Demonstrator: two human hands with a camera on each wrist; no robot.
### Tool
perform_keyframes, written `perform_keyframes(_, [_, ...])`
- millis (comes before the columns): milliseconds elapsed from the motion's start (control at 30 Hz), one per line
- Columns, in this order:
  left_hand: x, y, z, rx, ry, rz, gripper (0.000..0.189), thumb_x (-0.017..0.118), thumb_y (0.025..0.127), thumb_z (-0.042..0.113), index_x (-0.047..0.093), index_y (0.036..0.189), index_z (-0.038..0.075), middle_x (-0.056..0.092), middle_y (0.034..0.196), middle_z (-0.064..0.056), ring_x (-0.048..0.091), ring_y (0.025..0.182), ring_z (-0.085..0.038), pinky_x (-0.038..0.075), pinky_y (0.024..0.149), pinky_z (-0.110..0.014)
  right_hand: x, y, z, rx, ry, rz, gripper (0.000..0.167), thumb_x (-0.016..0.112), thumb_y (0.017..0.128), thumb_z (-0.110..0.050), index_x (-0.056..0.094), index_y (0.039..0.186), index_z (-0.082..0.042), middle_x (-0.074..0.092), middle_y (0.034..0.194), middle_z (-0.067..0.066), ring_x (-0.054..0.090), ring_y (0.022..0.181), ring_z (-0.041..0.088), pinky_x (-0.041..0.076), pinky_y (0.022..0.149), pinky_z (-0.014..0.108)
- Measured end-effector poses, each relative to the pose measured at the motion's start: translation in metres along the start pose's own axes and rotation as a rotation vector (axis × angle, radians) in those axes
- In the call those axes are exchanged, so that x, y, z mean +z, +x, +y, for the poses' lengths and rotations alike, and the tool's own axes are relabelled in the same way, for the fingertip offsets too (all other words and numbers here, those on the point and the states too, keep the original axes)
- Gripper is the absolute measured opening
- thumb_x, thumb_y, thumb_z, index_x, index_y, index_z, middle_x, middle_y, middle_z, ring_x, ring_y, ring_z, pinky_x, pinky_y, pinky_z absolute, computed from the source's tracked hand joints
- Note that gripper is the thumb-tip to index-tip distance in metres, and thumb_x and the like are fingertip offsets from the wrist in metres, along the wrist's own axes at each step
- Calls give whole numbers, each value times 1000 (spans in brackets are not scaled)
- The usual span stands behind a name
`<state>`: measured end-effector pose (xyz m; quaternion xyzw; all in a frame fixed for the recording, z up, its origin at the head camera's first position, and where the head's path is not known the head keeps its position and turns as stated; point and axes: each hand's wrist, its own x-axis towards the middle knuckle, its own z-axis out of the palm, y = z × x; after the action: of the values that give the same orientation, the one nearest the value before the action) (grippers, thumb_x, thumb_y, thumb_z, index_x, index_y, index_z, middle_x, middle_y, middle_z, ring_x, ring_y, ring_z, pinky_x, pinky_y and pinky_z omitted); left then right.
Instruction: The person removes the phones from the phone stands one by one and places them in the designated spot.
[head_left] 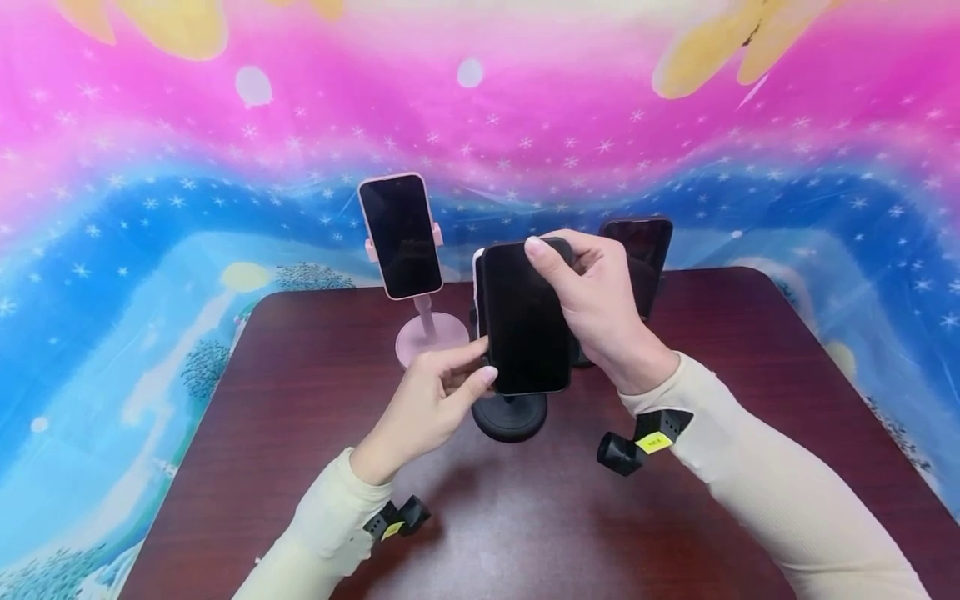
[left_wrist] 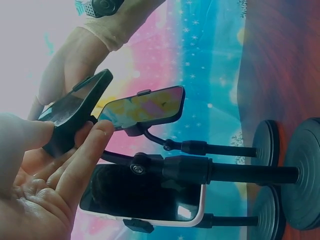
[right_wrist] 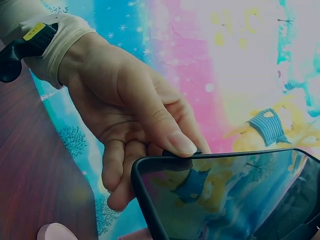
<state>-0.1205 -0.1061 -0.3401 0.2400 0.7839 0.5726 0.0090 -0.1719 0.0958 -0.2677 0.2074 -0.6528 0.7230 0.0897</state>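
Observation:
A black-edged phone (head_left: 525, 325) is held between both hands at a black phone stand (head_left: 510, 419). My right hand (head_left: 603, 304) grips its upper right side, thumb on the screen, fingers behind. My left hand (head_left: 427, 408) pinches the lower left edge. In the right wrist view, the left thumb (right_wrist: 180, 142) lies on the edge beside a small black clamp piece (right_wrist: 170, 153); other fingers are behind. The left wrist view shows the stand's pole (left_wrist: 230, 172) leading up behind the left fingers, which hide where phone and holder meet.
At the left stands a pink phone stand (head_left: 431, 337) holding a pink-edged phone (head_left: 401, 237). A white-edged phone (left_wrist: 145, 192) on a black stand is behind the held one. Another dark phone (head_left: 648, 246) stands at the back right. The dark wooden table (head_left: 300, 417) meets a colourful backdrop (head_left: 420, 108).

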Motion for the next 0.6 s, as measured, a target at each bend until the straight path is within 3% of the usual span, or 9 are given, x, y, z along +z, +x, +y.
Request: perform_keyframes(600, [-1,1,2,-6,16,-6,45,64,99,8,55,142,-2,73,116,-19,78,86,-20,63,87,-30,0,4,-1,-5,11,0,20,61,101,-12,77,90,-18,71,77,-3,70,77,13,62,70,30])
